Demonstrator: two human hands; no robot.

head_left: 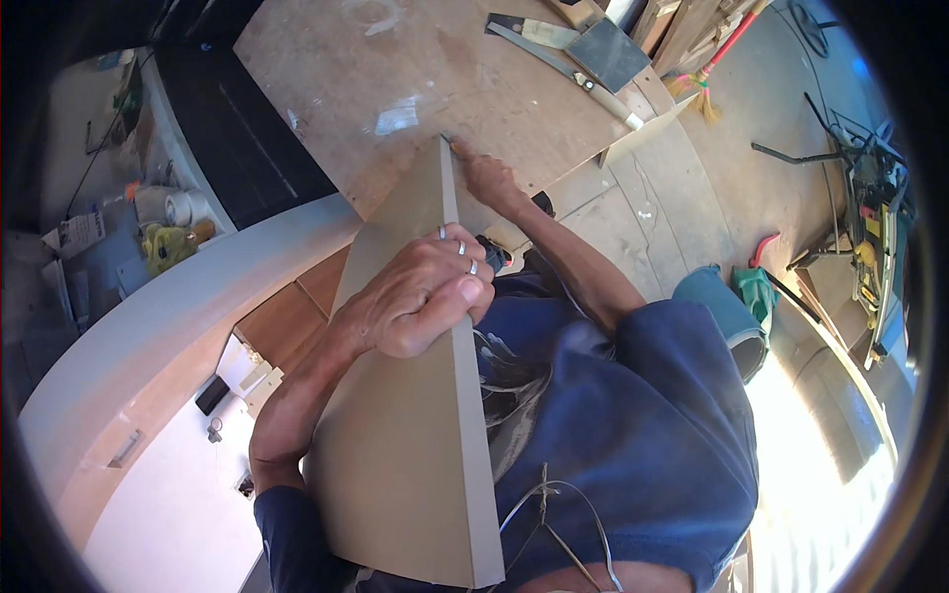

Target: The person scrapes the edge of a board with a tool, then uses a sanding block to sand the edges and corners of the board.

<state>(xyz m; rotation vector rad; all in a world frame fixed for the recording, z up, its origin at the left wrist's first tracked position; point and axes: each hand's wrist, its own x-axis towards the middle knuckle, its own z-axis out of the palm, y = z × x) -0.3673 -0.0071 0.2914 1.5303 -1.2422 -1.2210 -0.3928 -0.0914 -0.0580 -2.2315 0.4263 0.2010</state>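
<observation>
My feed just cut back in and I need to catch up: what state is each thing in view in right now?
Grey board: held up on edge, tilted, far corner by the plywood sheet.
Left hand: fingers clamped over the board's long edge.
Right hand: gripping the board's far corner.
Plywood sheet: lying flat, scuffed and stained.
Hand saw: lying flat on the plywood, untouched.
Broom: lying beyond the plywood.

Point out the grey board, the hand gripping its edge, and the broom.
Grey board (405,465): head view, on its broad flat face.
Left hand (420,296): head view, on the knuckles.
Broom (697,94): head view, on the bristles.
</observation>
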